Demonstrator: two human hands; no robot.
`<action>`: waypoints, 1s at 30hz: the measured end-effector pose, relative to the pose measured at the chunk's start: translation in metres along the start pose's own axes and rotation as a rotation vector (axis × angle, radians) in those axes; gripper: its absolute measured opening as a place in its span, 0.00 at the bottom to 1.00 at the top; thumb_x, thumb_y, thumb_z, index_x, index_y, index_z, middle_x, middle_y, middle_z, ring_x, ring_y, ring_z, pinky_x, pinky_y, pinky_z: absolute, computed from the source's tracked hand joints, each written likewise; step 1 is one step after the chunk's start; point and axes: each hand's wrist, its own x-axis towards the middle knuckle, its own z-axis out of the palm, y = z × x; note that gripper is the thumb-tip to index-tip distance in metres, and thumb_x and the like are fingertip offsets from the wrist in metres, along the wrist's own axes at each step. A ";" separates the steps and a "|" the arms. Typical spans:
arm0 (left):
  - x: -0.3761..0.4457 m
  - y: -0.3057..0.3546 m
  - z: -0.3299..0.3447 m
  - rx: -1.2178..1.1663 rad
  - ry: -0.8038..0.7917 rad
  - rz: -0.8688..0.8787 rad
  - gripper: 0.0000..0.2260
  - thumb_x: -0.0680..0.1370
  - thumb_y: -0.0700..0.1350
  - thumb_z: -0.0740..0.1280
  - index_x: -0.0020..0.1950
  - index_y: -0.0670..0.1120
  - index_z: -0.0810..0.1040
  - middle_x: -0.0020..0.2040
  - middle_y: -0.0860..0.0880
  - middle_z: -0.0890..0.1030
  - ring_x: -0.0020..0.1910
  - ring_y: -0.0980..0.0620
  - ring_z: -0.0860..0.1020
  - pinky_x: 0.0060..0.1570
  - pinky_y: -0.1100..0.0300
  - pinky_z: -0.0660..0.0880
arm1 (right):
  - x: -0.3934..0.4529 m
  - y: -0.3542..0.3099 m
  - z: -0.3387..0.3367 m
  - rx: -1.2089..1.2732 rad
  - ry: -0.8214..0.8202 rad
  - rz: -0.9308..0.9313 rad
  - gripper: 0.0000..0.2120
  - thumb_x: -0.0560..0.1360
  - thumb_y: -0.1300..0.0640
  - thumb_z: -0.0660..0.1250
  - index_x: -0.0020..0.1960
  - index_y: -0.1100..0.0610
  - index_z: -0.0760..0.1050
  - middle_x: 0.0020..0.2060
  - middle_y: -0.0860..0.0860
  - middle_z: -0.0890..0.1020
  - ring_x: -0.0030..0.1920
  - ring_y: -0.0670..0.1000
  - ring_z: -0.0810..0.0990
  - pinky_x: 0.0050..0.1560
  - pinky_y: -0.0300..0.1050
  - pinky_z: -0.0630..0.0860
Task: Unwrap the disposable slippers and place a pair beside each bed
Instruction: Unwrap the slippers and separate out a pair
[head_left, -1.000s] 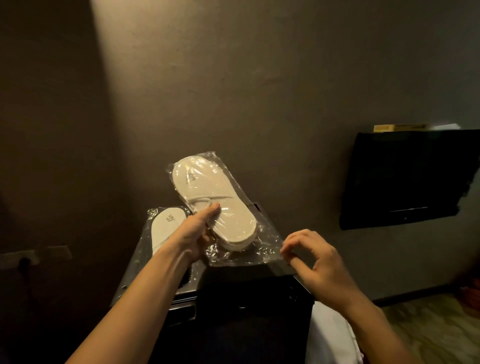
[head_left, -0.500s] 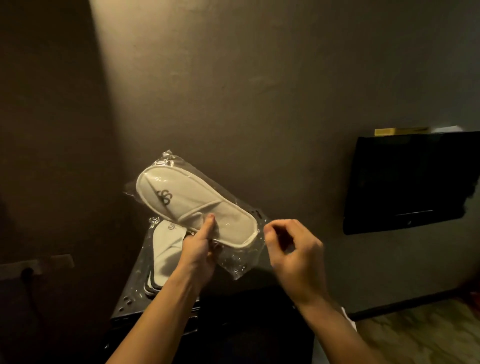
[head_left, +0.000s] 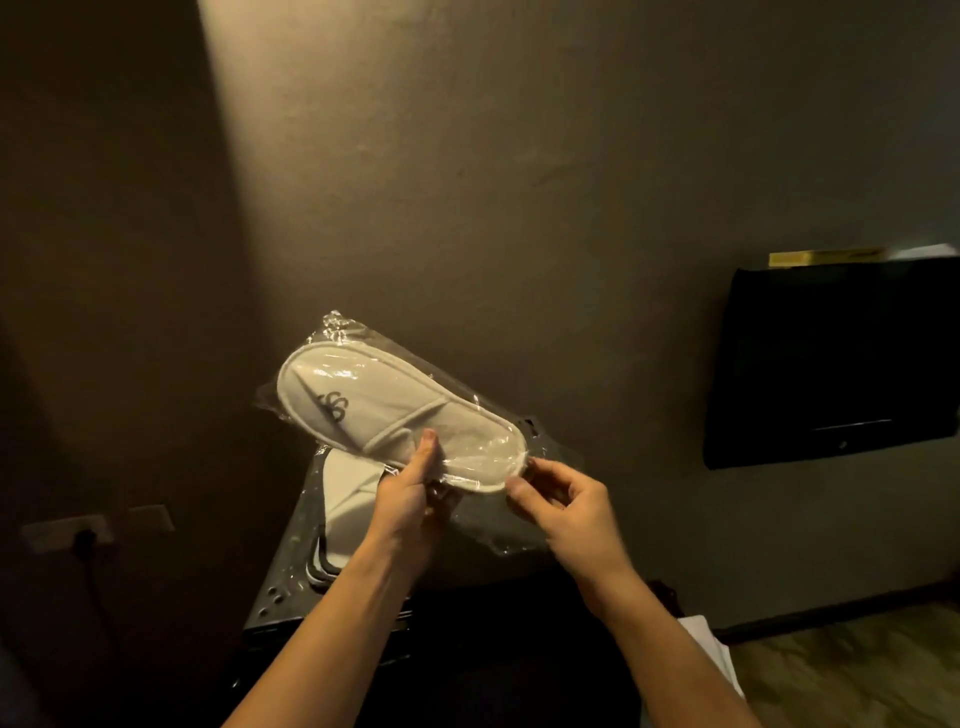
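The left hand (head_left: 410, 499) holds a wrapped pair of disposable slippers (head_left: 395, 415) up in front of the wall (head_left: 519, 182). Its thumb is pressed flat on the top of the pack near the heel end and its fingers are curled underneath. The slippers are white with a dark logo (head_left: 332, 407) on the toe strap, and they lie slanted, toe end up and to the left, heel end down and to the right. The clear plastic wrapper (head_left: 519, 525) is still closed around them, and its loose end hangs crumpled below the heel.

The right hand (head_left: 563, 506) is at that heel end, fingers curled. Its thumb and forefinger are pinching the edge of the wrapper just beside the slipper heel.

Below the held pack, a second wrapped pair of slippers (head_left: 345, 512) lies flat on the dark bench (head_left: 270, 597), partly hidden by the left hand and forearm.

On the right, a black wall-mounted television (head_left: 831, 358) hangs on the wall, with a yellow box (head_left: 826, 256) resting on its top edge. On the far left, a wall socket (head_left: 85, 532) has a dark plug in it. A patch of patterned floor (head_left: 857, 670) shows at the lower right, next to something white (head_left: 706, 644) whose nature I cannot tell
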 end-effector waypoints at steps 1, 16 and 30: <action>-0.002 -0.003 0.001 0.014 -0.010 -0.024 0.14 0.78 0.48 0.70 0.52 0.37 0.83 0.43 0.39 0.87 0.38 0.45 0.87 0.39 0.53 0.84 | 0.002 -0.002 0.000 0.088 -0.034 0.054 0.18 0.73 0.56 0.77 0.61 0.57 0.82 0.52 0.53 0.88 0.53 0.50 0.87 0.54 0.49 0.84; 0.020 -0.003 0.002 -0.134 0.089 0.039 0.14 0.69 0.41 0.77 0.52 0.39 0.83 0.46 0.44 0.85 0.47 0.46 0.83 0.44 0.45 0.85 | -0.001 0.005 -0.047 0.332 0.005 0.169 0.12 0.76 0.64 0.72 0.59 0.62 0.82 0.50 0.59 0.88 0.51 0.59 0.88 0.46 0.50 0.86; 0.062 0.015 -0.008 -0.187 0.122 0.122 0.10 0.75 0.34 0.73 0.52 0.47 0.80 0.54 0.43 0.85 0.41 0.51 0.85 0.38 0.56 0.84 | -0.009 0.002 -0.102 0.329 0.130 0.174 0.11 0.77 0.63 0.71 0.58 0.62 0.82 0.49 0.59 0.88 0.47 0.55 0.88 0.39 0.44 0.84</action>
